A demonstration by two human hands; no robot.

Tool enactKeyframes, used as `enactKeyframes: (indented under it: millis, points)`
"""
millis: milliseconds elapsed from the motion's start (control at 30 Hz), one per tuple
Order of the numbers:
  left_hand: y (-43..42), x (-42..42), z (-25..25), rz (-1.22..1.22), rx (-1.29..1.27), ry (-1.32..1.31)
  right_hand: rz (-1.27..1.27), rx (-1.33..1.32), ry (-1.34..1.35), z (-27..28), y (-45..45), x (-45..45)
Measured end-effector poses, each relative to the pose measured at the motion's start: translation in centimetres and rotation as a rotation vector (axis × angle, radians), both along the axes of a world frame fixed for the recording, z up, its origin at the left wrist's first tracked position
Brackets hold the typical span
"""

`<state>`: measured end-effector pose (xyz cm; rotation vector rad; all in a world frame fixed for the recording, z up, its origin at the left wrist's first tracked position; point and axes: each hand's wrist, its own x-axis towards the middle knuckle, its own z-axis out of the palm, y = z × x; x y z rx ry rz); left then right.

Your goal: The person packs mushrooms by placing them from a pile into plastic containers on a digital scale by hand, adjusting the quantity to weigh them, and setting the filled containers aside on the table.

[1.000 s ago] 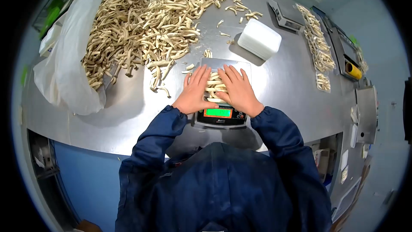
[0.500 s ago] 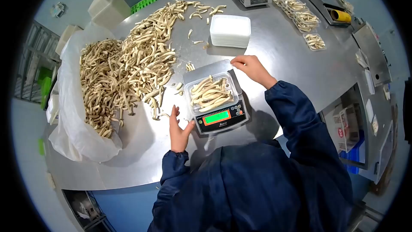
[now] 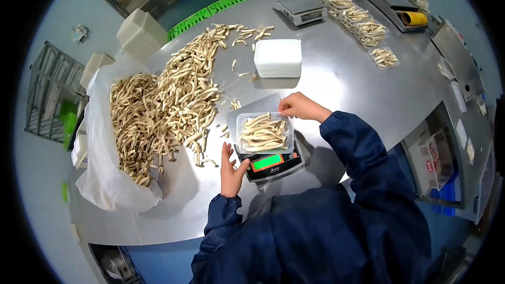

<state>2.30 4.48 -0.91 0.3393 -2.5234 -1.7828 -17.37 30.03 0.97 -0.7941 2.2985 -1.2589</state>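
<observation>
A clear plastic tray (image 3: 239,135) of pale, long-stemmed mushrooms (image 3: 264,132) is over the plate of a digital scale (image 3: 279,172). Whether the tray rests on the plate or is slightly raised, I cannot tell. My right hand (image 3: 304,108) pinches the tray's far right corner between thumb and fingers. Beside the tray's near left corner is my left hand (image 3: 231,172), open, thumb and fingers apart; its thumb reaches the scale's front left. The scale's green display is lit, its digits unreadable.
To the left, a large mushroom heap (image 3: 152,115) spills from a white plastic bag (image 3: 100,147). White trays (image 3: 279,58) are stacked beyond the scale. A second scale (image 3: 301,9) and several filled trays (image 3: 383,58) stand at the back right.
My right hand has closed on the tray's far right corner, and the tray sits shifted on the scale plate. My left hand has come nearer the tray. The camera view has tilted up slightly.
</observation>
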Motion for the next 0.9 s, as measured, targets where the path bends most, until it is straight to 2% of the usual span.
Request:
enactKeyframes:
  millis: [100,167,200,433,533,700,767,833,900]
  points:
    - [-0.7,0.3,0.2,0.03,0.039,0.024,-0.186,-0.086,-0.089,-0.6,4.1,0.1]
    - [-1.8,0.7,0.0,0.037,-0.042,0.013,-0.355,-0.16,-0.141,-0.8,7.7,0.6]
    - [-2.2,0.7,-0.4,0.06,0.022,0.049,-0.439,-0.164,-0.097,-0.2,9.9,1.0]
    - [-5.4,1.3,-2.6,0.191,-0.015,0.066,-1.186,-0.413,0.045,-2.7,24.8,2.3]
    - [-7.1,1.6,-4.3,0.213,-0.034,0.087,-1.355,-0.563,0.095,-5.4,29.7,1.7]
    - [-11.8,3.0,-9.5,0.221,-0.006,0.097,-1.567,-0.611,0.01,-8.1,35.0,0.4]
    - [-10.8,2.8,-8.0,0.243,-0.003,0.057,-1.645,-0.694,0.05,-9.9,37.0,-1.1]
    - [-6.1,2.9,-1.6,0.283,0.002,-0.017,-1.723,-0.716,0.092,-10.8,38.2,-2.5]
    - [-5.9,3.1,-1.1,0.321,-0.065,-0.058,-1.798,-0.714,0.152,-11.1,39.4,-4.3]
